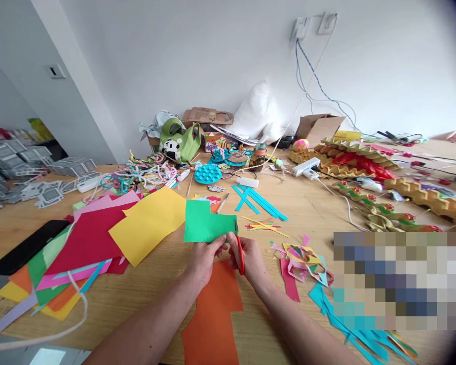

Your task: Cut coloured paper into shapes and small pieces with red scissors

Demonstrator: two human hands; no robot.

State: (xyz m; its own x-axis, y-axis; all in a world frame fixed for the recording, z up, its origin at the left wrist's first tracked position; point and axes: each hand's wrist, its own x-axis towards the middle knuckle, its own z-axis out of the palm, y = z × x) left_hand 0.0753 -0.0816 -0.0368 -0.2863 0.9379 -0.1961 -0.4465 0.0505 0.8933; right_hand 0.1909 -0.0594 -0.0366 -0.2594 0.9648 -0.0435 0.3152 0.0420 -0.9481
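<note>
A green sheet of paper [205, 223] with a notch out of its upper right is held up over the table. My left hand [207, 256] pinches its lower edge. In my right hand [249, 258] are scissors with red handles [240, 256], their blades upright at the right edge of the green sheet. The fingertips of both hands nearly meet. Beneath them lies an orange sheet [215, 319] with cut-out edges. A yellow sheet [152, 223] rests to the left, over a dark red sheet [87, 238].
Coloured paper scraps [304, 261] and blue strips [342, 319] lie to the right. Ahead are more blue strips [260, 200], thin strips [266, 225] and a blue round tray [207, 174]. A white power strip [306, 167] and egg-carton pieces [414, 195] stand farther right.
</note>
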